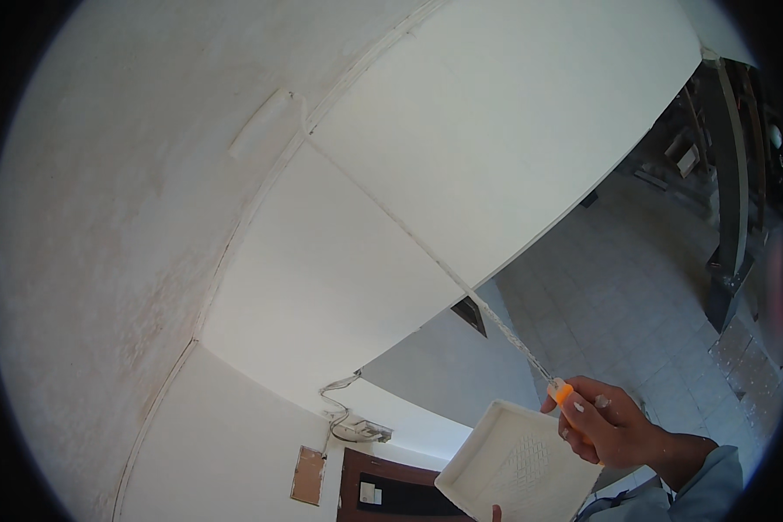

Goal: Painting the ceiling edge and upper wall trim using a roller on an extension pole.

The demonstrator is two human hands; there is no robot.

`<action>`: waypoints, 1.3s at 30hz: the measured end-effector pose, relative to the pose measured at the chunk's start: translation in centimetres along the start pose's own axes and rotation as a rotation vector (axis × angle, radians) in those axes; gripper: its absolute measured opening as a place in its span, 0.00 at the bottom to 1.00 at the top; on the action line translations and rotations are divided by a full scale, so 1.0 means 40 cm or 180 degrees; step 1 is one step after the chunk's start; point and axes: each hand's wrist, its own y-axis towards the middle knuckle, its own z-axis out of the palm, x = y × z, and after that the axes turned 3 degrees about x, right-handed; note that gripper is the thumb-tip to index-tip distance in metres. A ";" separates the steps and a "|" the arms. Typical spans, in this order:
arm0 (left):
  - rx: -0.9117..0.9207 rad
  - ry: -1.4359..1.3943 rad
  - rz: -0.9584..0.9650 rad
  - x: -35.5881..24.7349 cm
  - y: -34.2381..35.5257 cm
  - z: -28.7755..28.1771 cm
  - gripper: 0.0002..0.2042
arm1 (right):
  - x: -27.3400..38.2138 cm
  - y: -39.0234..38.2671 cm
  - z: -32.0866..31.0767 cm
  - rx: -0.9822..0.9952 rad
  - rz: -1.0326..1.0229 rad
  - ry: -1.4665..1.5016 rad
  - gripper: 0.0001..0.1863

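My right hand (609, 426) clamps the orange handle (564, 393) beside the white paint tray (513, 465), which my left fingertip (496, 513) steadies; its other fingers are hidden.

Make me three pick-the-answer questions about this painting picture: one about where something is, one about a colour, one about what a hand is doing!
1. Where is the paint tray?
A. low, beside the right hand
B. on the tiled floor
C. hanging from the ceiling

2. What colour is the tool handle?
A. blue
B. orange
C. green

3. What is the right hand doing?
A. lying open
B. gripping the handle
C. resting inside the tray

Answers: 1 A, the tray sits just left of that hand. 2 B, orange shows above the fingers. 3 B, the fingers wrap the handle.
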 end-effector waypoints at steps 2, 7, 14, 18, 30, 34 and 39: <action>-0.0024 0.0002 0.0010 0.003 -0.002 0.000 0.48 | 0.007 0.012 0.004 0.0014 -0.0051 -0.0036 0.22; -0.0081 0.0010 0.0034 0.006 -0.002 -0.003 0.47 | 0.030 0.054 0.005 -0.0114 -0.0003 -0.0164 0.21; -0.0184 0.0018 0.0073 0.009 -0.012 -0.009 0.46 | 0.052 0.139 -0.012 -0.0151 -0.0253 -0.0360 0.21; -0.0223 0.0014 0.0095 0.009 -0.011 -0.009 0.45 | 0.064 0.185 -0.020 -0.0274 -0.0302 -0.0571 0.21; -0.0424 -0.0082 0.0226 0.021 -0.017 -0.020 0.42 | 0.048 0.083 -0.023 -0.0483 -0.0202 -0.0630 0.19; -0.0458 -0.0090 0.0267 0.021 -0.014 -0.021 0.42 | 0.044 0.029 -0.025 -0.0426 -0.0178 -0.0523 0.18; -0.0495 -0.0095 0.0296 0.024 -0.014 -0.023 0.41 | 0.033 -0.030 -0.023 -0.0460 -0.0266 -0.0706 0.19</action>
